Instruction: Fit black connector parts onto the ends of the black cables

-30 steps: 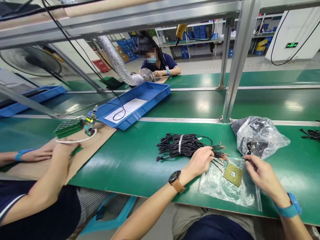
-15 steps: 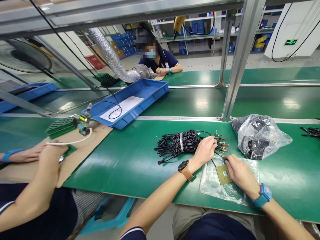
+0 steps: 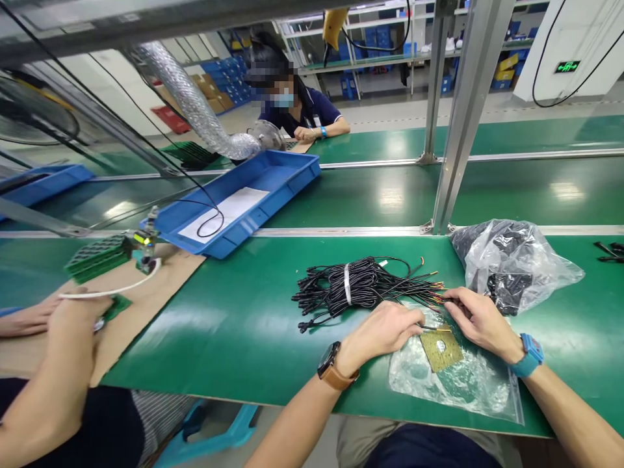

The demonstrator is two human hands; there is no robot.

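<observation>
Two hands meet at the bare ends of a bundle of black wires (image 3: 358, 286), which lies on the green table (image 3: 234, 318) in front of the person, tied with a white band. The left hand (image 3: 385, 328) is curled, its fingers closed on one thin wire beside a small square board (image 3: 441, 349); the wire tip is too fine to see clearly. The right hand (image 3: 480, 318) pinches the coloured wire ends, it seems, though its fingertips are partly hidden by the hand itself. The board rests on a clear flat bag (image 3: 458, 383), whose edges are hard to trace against the table. A crumpled plastic bag (image 3: 511, 260) with dark parts inside lies just beside the right hand. At left, a co-worker's hand (image 3: 75, 315) is cut off by the frame edge.

Compared with half a second ago, the right hand has left the board and moved up to the wire ends, and the left hand has come down from the bundle toward the board.
</observation>
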